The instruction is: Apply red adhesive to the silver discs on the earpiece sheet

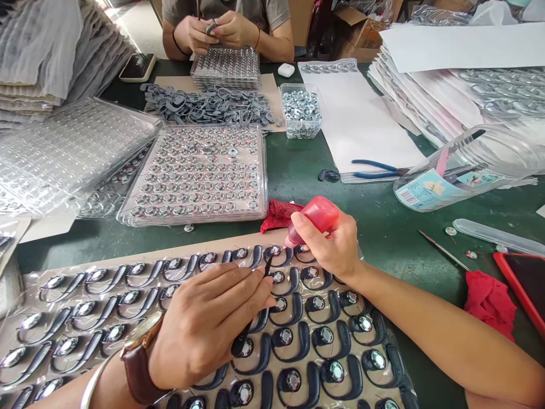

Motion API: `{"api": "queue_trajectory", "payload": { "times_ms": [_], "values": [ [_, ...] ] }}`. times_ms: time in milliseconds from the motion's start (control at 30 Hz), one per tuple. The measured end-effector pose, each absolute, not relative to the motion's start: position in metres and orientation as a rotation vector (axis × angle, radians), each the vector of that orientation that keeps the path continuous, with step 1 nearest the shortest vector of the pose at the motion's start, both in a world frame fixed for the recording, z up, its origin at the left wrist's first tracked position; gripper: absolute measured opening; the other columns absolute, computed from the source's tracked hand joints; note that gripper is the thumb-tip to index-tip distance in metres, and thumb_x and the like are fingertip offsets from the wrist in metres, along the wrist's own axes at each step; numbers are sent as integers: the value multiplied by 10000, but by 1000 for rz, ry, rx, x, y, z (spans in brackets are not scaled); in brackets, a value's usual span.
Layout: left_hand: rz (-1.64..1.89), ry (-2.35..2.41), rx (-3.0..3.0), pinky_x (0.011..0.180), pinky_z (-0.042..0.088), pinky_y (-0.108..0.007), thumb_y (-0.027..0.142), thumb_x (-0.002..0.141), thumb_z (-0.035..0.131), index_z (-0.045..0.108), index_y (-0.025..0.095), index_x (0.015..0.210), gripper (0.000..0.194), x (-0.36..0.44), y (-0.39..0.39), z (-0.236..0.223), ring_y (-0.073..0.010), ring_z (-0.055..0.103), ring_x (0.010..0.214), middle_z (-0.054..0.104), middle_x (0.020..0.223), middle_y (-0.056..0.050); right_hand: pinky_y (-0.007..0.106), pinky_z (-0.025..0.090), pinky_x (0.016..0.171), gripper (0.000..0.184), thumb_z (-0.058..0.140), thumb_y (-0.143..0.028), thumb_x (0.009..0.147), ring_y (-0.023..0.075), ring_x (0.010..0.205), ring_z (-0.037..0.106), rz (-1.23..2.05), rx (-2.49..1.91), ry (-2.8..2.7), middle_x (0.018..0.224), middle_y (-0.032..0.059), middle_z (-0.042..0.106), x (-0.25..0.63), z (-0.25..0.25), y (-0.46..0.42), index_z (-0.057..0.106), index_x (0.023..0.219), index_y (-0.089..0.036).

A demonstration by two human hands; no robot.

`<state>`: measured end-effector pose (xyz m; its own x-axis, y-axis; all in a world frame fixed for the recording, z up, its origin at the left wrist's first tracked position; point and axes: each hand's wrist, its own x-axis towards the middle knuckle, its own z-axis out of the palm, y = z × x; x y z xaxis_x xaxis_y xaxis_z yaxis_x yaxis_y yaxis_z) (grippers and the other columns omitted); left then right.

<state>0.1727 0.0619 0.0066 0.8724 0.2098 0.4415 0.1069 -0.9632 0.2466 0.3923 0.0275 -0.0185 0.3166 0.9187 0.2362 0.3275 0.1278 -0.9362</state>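
My left hand, with a watch at the wrist, is closed around black tweezers. Their tip reaches a small round speaker in the top row of a clear tray. Black ear-hook shells, most with a silver speaker and thin wires, fill this tray in rows. Just right of the tweezers' tip, my right hand grips a red squeeze bottle, tilted with its nozzle down over the top row. Part of the tray is hidden beneath my left hand and forearm.
Behind the tray stand stacked trays of speakers, a pile of grey shells and a box of silver parts. Pliers, a plastic jar and a red cloth lie right. Across the table, a person's hands hold a grey part.
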Motion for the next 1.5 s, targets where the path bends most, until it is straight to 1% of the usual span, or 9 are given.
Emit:
{"api": "queue_trajectory", "payload": {
  "times_ms": [467,667,733,800,900,1000,1067,1233,1500],
  "values": [
    [770,452,2552,811,565,-271,75,853,627,667,154,1061,226,171,76,7,-137,689,899,738,984,-32,246,538,617,275,624,-412,894,108,555,645,834,-1349,-1257,636,-9,708,391,-23,27,651,729,-194],
    [810,581,2456,800,570,-236,121,877,627,690,190,1001,155,170,79,7,-121,700,879,746,947,-5,253,558,599,277,644,-406,883,121,572,660,735,-1311,-1219,634,-2,700,399,0,26,654,709,-191],
    [825,561,2484,805,570,-241,133,886,621,688,192,1008,151,170,77,5,-121,701,880,748,952,-3,243,556,552,318,622,-448,891,120,544,656,828,-1354,-1227,637,6,704,412,18,27,662,712,-188],
    [840,517,2544,792,572,-255,144,896,608,686,192,1009,146,172,76,3,-126,703,868,749,947,-5,257,569,530,370,605,-515,881,147,565,680,1058,-1353,-1252,658,24,713,429,35,27,670,727,-185],
    [904,480,2609,766,573,-268,161,902,602,685,183,992,124,173,71,1,-132,707,840,751,927,-8,276,593,571,409,614,-570,853,184,647,711,1252,-1379,-1158,694,50,725,458,49,15,681,770,-175],
    [985,458,2616,785,570,-277,166,904,602,679,181,1005,128,167,64,3,-139,709,857,751,939,-16,268,583,589,453,599,-591,852,161,597,688,1409,-1459,-1002,727,75,731,484,47,-17,685,807,-149],
    [1023,442,2638,799,568,-286,160,899,606,675,189,1027,148,157,58,7,-146,709,878,751,960,-19,277,579,603,430,608,-578,851,174,639,696,1490,-1473,-877,731,69,726,496,39,-44,684,848,-154],
    [1065,437,2780,817,564,-306,143,864,651,664,192,1066,209,131,42,17,-163,706,912,746,998,-18,375,568,855,480,547,-646,853,126,533,646,1617,-1395,-561,694,16,692,496,15,-88,673,844,-182],
    [1073,521,2637,816,589,-293,170,866,657,686,223,1048,191,125,31,17,-162,711,916,748,998,-5,321,572,774,455,589,-615,844,140,557,670,1586,-1351,-570,717,38,732,462,8,-79,680,889,-172]
  ]
}}
